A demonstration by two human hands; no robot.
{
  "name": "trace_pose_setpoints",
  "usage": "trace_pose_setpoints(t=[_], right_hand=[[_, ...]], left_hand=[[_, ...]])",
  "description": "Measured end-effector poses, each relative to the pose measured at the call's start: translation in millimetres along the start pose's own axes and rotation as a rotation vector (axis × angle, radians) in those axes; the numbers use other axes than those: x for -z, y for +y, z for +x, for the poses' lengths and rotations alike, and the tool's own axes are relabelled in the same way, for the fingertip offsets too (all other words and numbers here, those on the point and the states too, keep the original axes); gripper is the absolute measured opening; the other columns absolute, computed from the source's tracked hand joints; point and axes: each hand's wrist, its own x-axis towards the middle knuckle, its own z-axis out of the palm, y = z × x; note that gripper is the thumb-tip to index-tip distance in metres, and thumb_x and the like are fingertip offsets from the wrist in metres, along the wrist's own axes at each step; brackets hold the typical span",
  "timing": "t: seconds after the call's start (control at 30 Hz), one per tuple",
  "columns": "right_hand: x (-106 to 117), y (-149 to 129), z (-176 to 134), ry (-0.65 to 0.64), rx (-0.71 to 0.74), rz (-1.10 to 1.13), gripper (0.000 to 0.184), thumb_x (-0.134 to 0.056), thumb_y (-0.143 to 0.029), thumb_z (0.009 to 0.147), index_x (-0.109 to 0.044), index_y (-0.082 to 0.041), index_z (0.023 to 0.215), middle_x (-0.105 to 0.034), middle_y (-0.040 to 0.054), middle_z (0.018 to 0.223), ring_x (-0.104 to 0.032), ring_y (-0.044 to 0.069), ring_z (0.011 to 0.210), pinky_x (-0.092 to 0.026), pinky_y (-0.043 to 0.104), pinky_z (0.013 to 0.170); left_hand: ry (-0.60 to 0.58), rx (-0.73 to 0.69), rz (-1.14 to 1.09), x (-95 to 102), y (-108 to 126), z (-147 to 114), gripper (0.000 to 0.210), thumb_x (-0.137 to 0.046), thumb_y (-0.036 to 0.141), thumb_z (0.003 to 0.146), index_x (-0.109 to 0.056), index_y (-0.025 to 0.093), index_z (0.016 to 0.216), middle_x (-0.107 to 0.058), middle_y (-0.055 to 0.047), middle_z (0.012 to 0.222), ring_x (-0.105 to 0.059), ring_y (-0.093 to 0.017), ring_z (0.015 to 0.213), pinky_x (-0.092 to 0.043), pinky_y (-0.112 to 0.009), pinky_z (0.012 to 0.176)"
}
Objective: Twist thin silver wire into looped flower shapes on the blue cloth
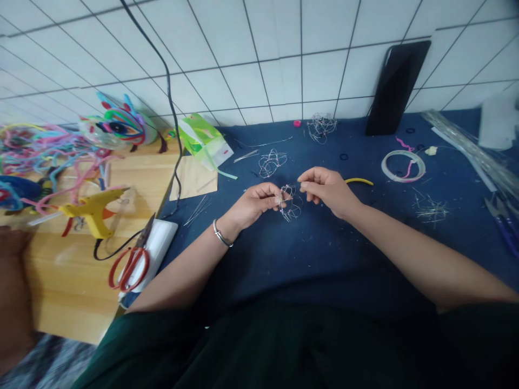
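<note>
My left hand (259,204) pinches a small looped wire shape (290,208) with pinkish bits on it, between thumb and fingertips. Just to the right, my right hand (327,189) is closed with thumb and index finger together; whatever may be between them is too fine to make out. Its fingertips are near the wire shape, with a gap between. A similar looped wire piece (272,163) lies on the dark blue cloth beyond my left hand. Farther back, near the wall, sits a tangled wire bundle (322,127). A yellow strip (359,181) is partly hidden behind my right hand.
To the left are red-handled scissors (130,268), a yellow glue gun (95,212), a white power strip (159,243) and coloured pipe cleaners (52,154). A phone (397,89) leans on the tiled wall. A clear coil (403,166) and cut wires (432,208) lie right. Another person's limb (16,297) shows left.
</note>
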Motion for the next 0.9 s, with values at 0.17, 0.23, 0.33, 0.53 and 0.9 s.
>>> trace_pose_setpoints(t=[0.17,0.23,0.33,0.53,0.9], right_hand=[[-6,10,1,0.003,-0.003,-0.107,0.011,-0.063,-0.026,0.078,-0.062,-0.018,0.085,-0.060,0.0011,0.067,-0.057,0.011,0.055,-0.043,0.025,0.046],[-8,11,0,-0.019,0.000,-0.122,0.012,-0.061,-0.026,0.079,-0.063,-0.017,0.087,-0.062,0.0015,0.069,-0.058,0.011,0.056,-0.044,0.025,0.048],[-11,9,-4,-0.015,0.022,-0.114,0.013,-0.060,-0.025,0.079,-0.064,-0.017,0.089,-0.064,0.0025,0.074,-0.059,0.011,0.061,-0.045,0.024,0.051],[-16,8,-10,-0.116,0.061,0.034,0.021,-0.060,-0.027,0.080,-0.065,-0.017,0.098,-0.062,0.0021,0.078,-0.056,0.010,0.062,-0.044,0.023,0.051],[-18,12,-12,-0.353,-0.018,0.302,0.029,-0.064,-0.024,0.079,-0.059,-0.019,0.107,-0.053,-0.0017,0.076,-0.049,0.008,0.060,-0.040,0.022,0.050]], left_hand=[[0.002,-0.179,0.277,1.1,13,-7,0.012,-0.063,0.027,0.083,-0.060,0.016,0.086,-0.068,-0.009,0.099,-0.064,-0.016,0.093,-0.051,-0.029,0.077],[0.033,-0.309,0.553,0.8,22,-11,0.008,-0.060,0.025,0.085,-0.062,0.017,0.088,-0.067,-0.009,0.105,-0.061,-0.018,0.102,-0.047,-0.035,0.091],[0.127,-0.480,0.897,-1.4,33,-15,0.008,-0.057,0.020,0.087,-0.064,0.018,0.088,-0.067,-0.008,0.105,-0.059,-0.018,0.104,-0.043,-0.039,0.097],[0.099,-0.510,0.891,-9.5,37,-17,0.008,-0.055,0.018,0.087,-0.063,0.019,0.089,-0.067,-0.007,0.103,-0.060,-0.017,0.101,-0.047,-0.038,0.092],[0.051,-0.461,0.772,-7.0,29,-14,0.006,-0.059,0.020,0.086,-0.064,0.017,0.088,-0.065,-0.008,0.104,-0.061,-0.016,0.097,-0.047,-0.033,0.089]])
